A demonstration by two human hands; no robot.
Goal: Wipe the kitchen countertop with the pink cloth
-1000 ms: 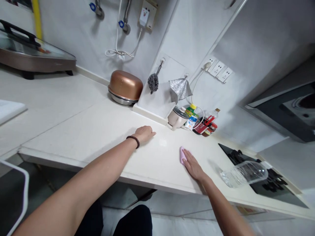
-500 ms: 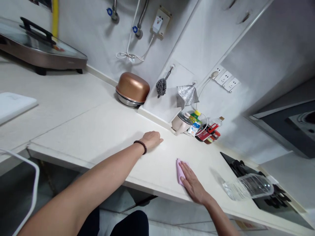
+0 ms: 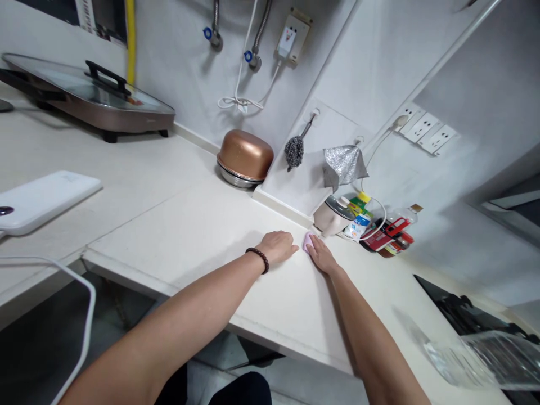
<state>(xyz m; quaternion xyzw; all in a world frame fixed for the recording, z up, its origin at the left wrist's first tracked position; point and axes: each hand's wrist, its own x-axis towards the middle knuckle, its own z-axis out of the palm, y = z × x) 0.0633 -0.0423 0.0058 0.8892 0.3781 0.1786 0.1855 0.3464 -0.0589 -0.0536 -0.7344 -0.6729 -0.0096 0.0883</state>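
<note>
My right hand presses a folded pink cloth against the white countertop, close to the small lidded pot by the wall. Part of the cloth is covered by the fingers. Just left of it, my left hand rests on the counter in a loose fist, with a dark bead bracelet at the wrist. Nothing shows in that fist, and a small gap separates it from the cloth.
Bottles and packets crowd beside the pot. Copper-coloured bowls lean at the corner. Left are an electric pan and a white flat device. A clear plastic bottle lies near the black hob.
My right hand has slid the pink cloth from near the counter's front edge back toward the wall, closer to my left hand. The view has shifted, and my left hand stays at about the same place.
</note>
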